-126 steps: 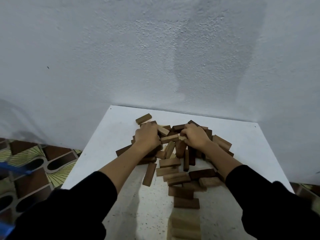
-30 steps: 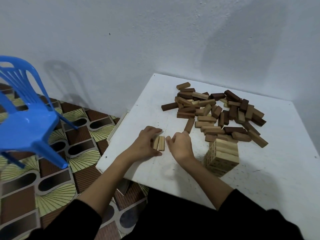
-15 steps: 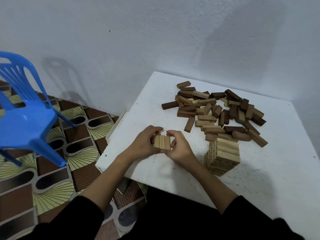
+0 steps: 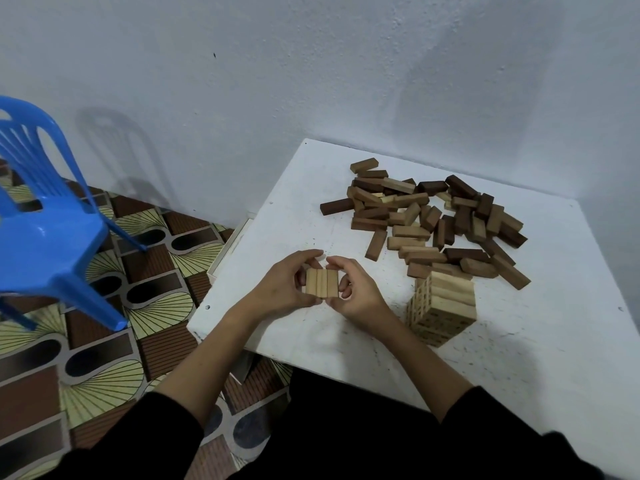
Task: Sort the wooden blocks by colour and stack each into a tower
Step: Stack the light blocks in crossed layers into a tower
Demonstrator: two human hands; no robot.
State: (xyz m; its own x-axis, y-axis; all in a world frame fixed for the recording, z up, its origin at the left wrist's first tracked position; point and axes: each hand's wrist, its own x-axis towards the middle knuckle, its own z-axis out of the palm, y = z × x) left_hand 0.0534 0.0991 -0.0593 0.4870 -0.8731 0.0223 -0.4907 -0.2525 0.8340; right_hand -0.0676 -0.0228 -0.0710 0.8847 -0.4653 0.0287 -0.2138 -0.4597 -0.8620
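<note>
Clearly the job is only partly done. One pale tower [image 4: 440,308] stands on the tabletop [image 4: 540,341], several layers high, just in front of the near edge of the pile [image 4: 429,221]. That pile, toward the far side, holds a jumble of blocks in dark brown, mid brown and a few pale ones, lying flat and crossed over one another, unsorted.

Both hands work near the left front of the tabletop, well apart from the tower. Between them sit three pale blocks [image 4: 322,283] side by side, forming one square layer. The left hand [image 4: 287,284] curls its fingers and thumb round the left side of the layer, and the right hand [image 4: 353,289] grips the right side the same way, thumb tips nearly meeting at the near edge. Whether the layer rests on the tabletop or is held just clear of it, I cannot tell.

As a judgement, this layer is meant for the pale tower, or it starts a new stack. Left to do: pick the last pale blocks out of the pile, then separate the brown shades and build a tower of each. No brown tower exists yet, so most of the work lies ahead.

A blue chair [image 4: 45,223] stands on the patterned floor [image 4: 104,358] to the left.
</note>
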